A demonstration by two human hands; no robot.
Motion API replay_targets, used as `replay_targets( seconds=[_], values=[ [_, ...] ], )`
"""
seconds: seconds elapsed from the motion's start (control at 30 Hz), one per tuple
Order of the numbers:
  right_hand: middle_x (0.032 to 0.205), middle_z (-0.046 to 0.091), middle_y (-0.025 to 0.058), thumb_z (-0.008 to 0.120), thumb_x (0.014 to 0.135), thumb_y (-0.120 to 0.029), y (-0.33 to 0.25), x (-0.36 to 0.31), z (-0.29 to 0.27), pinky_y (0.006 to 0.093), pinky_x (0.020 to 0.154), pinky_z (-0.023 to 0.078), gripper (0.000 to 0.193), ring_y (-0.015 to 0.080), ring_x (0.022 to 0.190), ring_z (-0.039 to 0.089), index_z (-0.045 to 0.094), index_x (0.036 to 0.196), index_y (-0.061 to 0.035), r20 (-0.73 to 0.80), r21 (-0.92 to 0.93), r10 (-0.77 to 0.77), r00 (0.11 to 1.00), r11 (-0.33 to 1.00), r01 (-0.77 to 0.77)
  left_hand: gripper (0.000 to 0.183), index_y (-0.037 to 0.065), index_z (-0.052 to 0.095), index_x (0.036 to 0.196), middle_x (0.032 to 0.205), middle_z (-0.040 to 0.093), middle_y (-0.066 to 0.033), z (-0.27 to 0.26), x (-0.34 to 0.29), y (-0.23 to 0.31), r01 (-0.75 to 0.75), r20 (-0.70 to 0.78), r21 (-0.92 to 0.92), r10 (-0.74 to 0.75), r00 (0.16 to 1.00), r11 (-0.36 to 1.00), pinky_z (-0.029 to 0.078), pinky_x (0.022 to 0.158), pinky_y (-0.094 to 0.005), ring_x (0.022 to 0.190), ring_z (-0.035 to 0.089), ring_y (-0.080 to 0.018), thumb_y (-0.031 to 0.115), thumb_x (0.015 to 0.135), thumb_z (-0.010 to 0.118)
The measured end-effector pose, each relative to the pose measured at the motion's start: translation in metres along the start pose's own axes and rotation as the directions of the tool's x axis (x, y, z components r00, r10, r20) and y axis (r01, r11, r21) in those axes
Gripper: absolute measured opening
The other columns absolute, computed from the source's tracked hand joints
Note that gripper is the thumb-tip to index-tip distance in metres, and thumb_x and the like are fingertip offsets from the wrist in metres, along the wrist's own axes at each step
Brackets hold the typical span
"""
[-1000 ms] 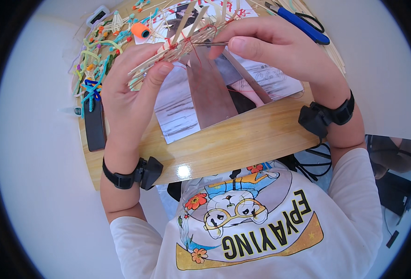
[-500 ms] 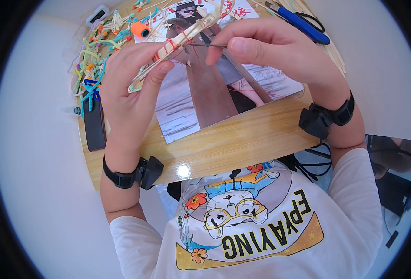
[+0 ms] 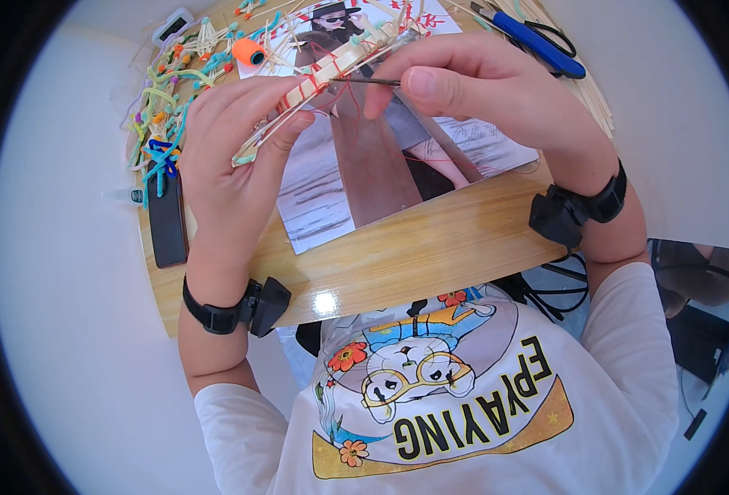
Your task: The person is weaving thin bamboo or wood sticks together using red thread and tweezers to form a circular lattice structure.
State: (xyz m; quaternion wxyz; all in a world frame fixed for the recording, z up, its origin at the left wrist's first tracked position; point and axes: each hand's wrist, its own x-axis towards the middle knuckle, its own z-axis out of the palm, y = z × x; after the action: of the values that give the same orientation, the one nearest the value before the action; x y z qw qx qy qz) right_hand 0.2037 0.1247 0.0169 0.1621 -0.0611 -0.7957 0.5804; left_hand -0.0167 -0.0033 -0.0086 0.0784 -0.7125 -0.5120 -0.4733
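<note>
My left hand (image 3: pixel 237 140) is closed around the near end of a wooden stick frame (image 3: pixel 344 62), its pale strips bound with red thread (image 3: pixel 322 76). The frame slants up and away to the right above a magazine. Between the thumb and fingers of my right hand (image 3: pixel 455 82) is a slim dark pointed tool (image 3: pixel 366 81), whose tip reaches the frame's side beside the red wraps. Loose ends of thread hang under the tip. The tool's rear part is hidden in my right hand.
The magazine (image 3: pixel 315 198) lies on the wooden table (image 3: pixel 397 260). At the left are pipe-cleaner and stick models (image 3: pixel 166 124), an orange thread spool (image 3: pixel 250 53) and a dark flat case (image 3: pixel 166 219). A blue utility knife (image 3: pixel 538 45) and thin sticks (image 3: pixel 599 99) lie at the right.
The stick frame has tilted slightly and shifted a little to the right in my left hand. More of the dark tool shows, its tip still at the frame.
</note>
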Motion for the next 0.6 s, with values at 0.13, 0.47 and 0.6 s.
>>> replay_targets(
  seconds=[0.13,0.47,0.6],
  values=[
    [0.100,0.066,0.0038,0.054,0.096,-0.031,0.0008,0.0001,0.0000,0.0273,0.089,0.044,0.032,0.0122,0.098,0.058,0.066,0.103,-0.0015,0.002,0.008,0.006,1.000,1.000,-0.006,0.027,0.008,0.070,0.100,0.095,0.068,-0.0063,0.0002,0.0000,0.0003,-0.007,0.007,-0.008,0.007,1.000,1.000,0.042,0.083,-0.0322,0.088,0.060,-0.0215,0.009,0.074,0.076],
    [0.091,0.068,0.0039,0.059,0.092,-0.024,0.0001,-0.0003,0.0040,0.0276,0.085,0.047,0.025,0.0106,0.090,0.060,0.070,0.098,-0.0021,-0.036,-0.012,0.029,0.999,1.000,-0.029,0.024,0.006,0.069,0.100,0.096,0.068,-0.0071,-0.0008,-0.0007,0.0027,0.021,0.010,-0.056,-0.020,1.000,0.998,0.043,0.083,-0.0316,0.089,0.060,-0.0212,0.009,0.077,0.075],
    [0.092,0.068,0.0037,0.061,0.091,-0.028,-0.0067,-0.0015,0.0012,0.0263,0.082,0.047,0.027,0.0107,0.089,0.060,0.070,0.101,-0.0040,-0.095,-0.100,0.069,0.993,0.992,-0.079,0.023,0.002,0.067,0.102,0.100,0.068,-0.0088,0.0007,-0.0080,-0.0030,0.316,0.036,-0.324,-0.322,0.946,0.892,0.045,0.086,-0.0293,0.093,0.061,-0.0185,0.010,0.081,0.073]
  ],
)
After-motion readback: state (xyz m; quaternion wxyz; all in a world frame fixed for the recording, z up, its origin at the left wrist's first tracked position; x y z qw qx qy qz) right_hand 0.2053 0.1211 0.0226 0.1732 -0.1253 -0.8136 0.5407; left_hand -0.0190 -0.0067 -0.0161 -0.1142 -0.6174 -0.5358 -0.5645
